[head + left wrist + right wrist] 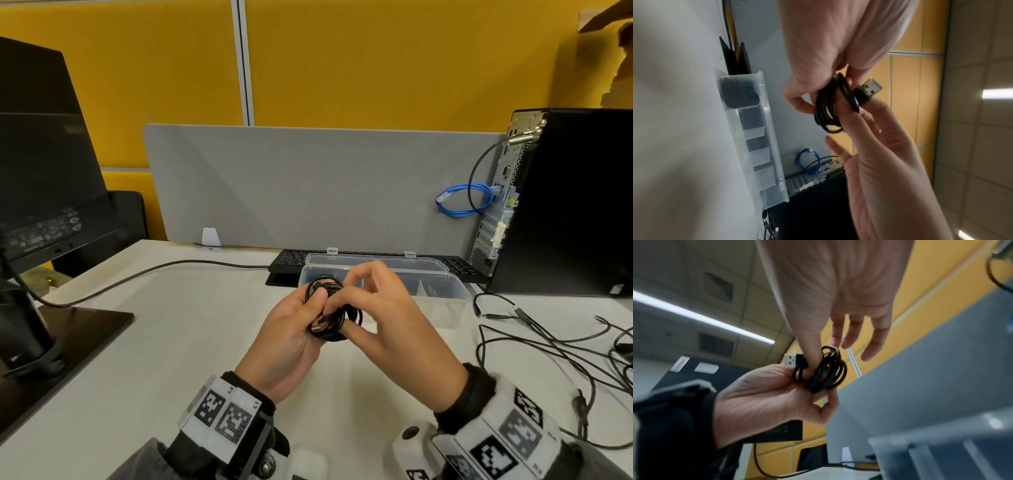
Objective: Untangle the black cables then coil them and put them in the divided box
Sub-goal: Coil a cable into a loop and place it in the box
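Observation:
A coiled black cable [330, 317] with a USB plug [869, 89] is held above the desk between both hands. My left hand [308, 310] grips the coil from the left, thumb on top and fingers curled beneath. My right hand [342, 318] pinches the coil's right side with thumb and index finger, its other fingers raised. The clear divided box [448, 298] stands open just behind the hands; the left wrist view shows a black coil [740, 92] lying in its end compartment. More tangled black cables [548, 342] lie on the desk to the right.
A black keyboard [289, 263] sits behind the box, against a grey divider panel [308, 185]. A computer tower [565, 205] with a blue cable loop [462, 202] stands at the right. A monitor [44, 171] on its stand occupies the left; its lead [154, 270] crosses the desk.

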Tool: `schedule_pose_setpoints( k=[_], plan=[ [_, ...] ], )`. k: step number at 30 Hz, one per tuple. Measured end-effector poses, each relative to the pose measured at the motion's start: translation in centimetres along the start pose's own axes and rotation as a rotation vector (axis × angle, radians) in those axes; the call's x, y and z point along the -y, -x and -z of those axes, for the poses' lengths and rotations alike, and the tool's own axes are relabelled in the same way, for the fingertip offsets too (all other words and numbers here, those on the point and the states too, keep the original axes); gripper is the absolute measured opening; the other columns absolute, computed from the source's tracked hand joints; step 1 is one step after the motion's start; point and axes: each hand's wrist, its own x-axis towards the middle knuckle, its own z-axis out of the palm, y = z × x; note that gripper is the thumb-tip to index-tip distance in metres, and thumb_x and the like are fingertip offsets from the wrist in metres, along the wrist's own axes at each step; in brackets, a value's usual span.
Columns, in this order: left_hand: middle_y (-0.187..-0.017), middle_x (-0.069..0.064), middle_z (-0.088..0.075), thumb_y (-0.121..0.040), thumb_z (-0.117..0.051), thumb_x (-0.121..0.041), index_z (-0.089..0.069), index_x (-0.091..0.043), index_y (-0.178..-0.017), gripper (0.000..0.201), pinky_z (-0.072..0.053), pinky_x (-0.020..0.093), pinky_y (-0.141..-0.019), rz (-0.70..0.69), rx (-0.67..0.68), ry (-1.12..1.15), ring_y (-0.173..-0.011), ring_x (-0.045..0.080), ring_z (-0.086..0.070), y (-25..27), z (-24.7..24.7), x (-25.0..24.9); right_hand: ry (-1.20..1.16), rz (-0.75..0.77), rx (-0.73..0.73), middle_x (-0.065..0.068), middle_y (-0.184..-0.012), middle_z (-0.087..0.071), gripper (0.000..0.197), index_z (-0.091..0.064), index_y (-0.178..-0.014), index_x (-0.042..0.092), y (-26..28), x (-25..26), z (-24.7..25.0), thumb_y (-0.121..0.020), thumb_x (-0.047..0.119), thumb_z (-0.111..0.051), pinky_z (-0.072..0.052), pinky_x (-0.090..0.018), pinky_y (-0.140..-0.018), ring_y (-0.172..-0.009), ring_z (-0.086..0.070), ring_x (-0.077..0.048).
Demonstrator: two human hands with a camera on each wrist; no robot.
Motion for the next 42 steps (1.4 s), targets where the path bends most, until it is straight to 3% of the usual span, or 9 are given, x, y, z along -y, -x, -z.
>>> schedule_pose_setpoints(
  k=[4,10,15,22,25,29,32,36,42],
  plan=[
    [-0.105,0.015,-0.063,-0.092,-0.042,-0.020,-0.053,0.002,-0.117,0.035,-0.047,0.032,-0.088,-0.046,-0.079,0.000,-0.099,0.022,-0.059,-0.2,0.0,0.2,0.096,0.076,0.132,0.014,-0.102,-0.036,0.024,-0.057,-0.103,0.030,0.2,0.3,0.6,-0.084,0.038,-0.046,-0.039,-0.018,-0.073,-0.091,-0.041,-0.008],
    [-0.105,0.017,-0.063,-0.095,-0.038,-0.017,-0.051,0.003,-0.118,0.033,-0.054,0.026,-0.077,-0.056,-0.044,0.068,-0.101,0.023,-0.062,-0.2,0.2,0.2,0.191,0.075,0.029,0.005,-0.100,-0.049,0.020,-0.062,-0.096,0.025,0.2,0.3,-0.4,-0.078,0.028,-0.070,-0.050,-0.035,-0.065,-0.084,-0.048,-0.015],
    [-0.094,0.009,-0.064,-0.094,-0.041,-0.018,-0.054,-0.002,-0.112,0.028,-0.048,0.029,-0.081,-0.088,-0.034,-0.076,-0.092,0.020,-0.060,-0.2,0.0,0.4,-0.103,0.000,0.038,0.015,-0.102,-0.042,0.022,-0.061,-0.092,0.035,0.1,0.0,0.0,-0.080,0.050,-0.051,-0.034,-0.014,-0.083,-0.094,-0.036,-0.003],
    [-0.053,-0.010,-0.042,-0.081,-0.048,-0.029,-0.053,-0.009,-0.090,0.022,-0.032,0.023,-0.067,-0.216,-0.151,-0.123,-0.053,0.005,-0.033,-0.6,0.7,-0.9,-0.431,0.001,-0.248,0.011,-0.078,-0.057,0.005,-0.060,-0.082,0.019,-0.9,1.1,2.5,-0.084,0.024,-0.062,-0.046,-0.017,-0.064,-0.070,-0.058,-0.009],
    [-0.051,-0.012,-0.041,-0.085,-0.048,-0.026,-0.051,-0.008,-0.091,0.019,-0.033,0.026,-0.069,-0.270,-0.217,-0.136,-0.049,0.004,-0.032,-0.7,1.0,-0.9,-0.145,0.007,-0.065,0.012,-0.071,-0.054,0.011,-0.057,-0.080,0.019,-0.5,0.9,2.9,-0.082,0.012,-0.065,-0.044,-0.016,-0.062,-0.068,-0.053,-0.008],
    [-0.048,-0.010,-0.042,-0.087,-0.049,-0.027,-0.045,-0.005,-0.099,0.025,-0.034,0.029,-0.068,-0.323,-0.215,-0.197,-0.047,0.005,-0.033,-0.6,0.7,-0.4,0.114,-0.019,0.287,0.014,-0.089,-0.038,0.027,-0.050,-0.115,0.023,0.4,0.6,1.6,-0.094,0.007,-0.043,-0.040,-0.024,-0.077,-0.081,-0.047,-0.006],
    [-0.054,-0.012,-0.051,-0.086,-0.057,-0.028,-0.047,-0.010,-0.095,0.022,-0.043,0.020,-0.064,-0.350,-0.171,-0.237,-0.051,0.003,-0.044,-0.5,0.5,0.0,-0.013,-0.078,0.367,0.008,-0.093,-0.035,0.030,-0.046,-0.101,0.020,0.3,1.3,1.1,-0.089,-0.005,-0.034,-0.040,-0.026,-0.077,-0.084,-0.043,-0.014],
    [-0.080,-0.009,-0.063,-0.084,-0.055,-0.026,-0.048,-0.012,-0.098,0.022,-0.049,0.017,-0.066,-0.302,-0.085,-0.274,-0.071,0.004,-0.058,-0.5,0.8,0.4,-0.330,-0.194,0.340,0.008,-0.081,-0.046,0.010,-0.041,-0.085,0.017,0.2,2.1,1.0,-0.092,0.010,-0.039,-0.035,-0.018,-0.064,-0.071,-0.039,-0.008],
    [-0.103,0.004,-0.063,-0.079,-0.054,-0.027,-0.048,-0.013,-0.107,0.031,-0.050,0.027,-0.084,-0.210,-0.032,-0.331,-0.097,0.013,-0.061,-0.2,1.1,0.4,-0.139,-0.223,0.181,0.029,-0.054,-0.051,0.019,-0.056,-0.086,0.022,0.0,1.5,1.0,-0.096,0.033,-0.044,-0.032,-0.018,-0.052,-0.056,-0.047,-0.001]
  ],
)
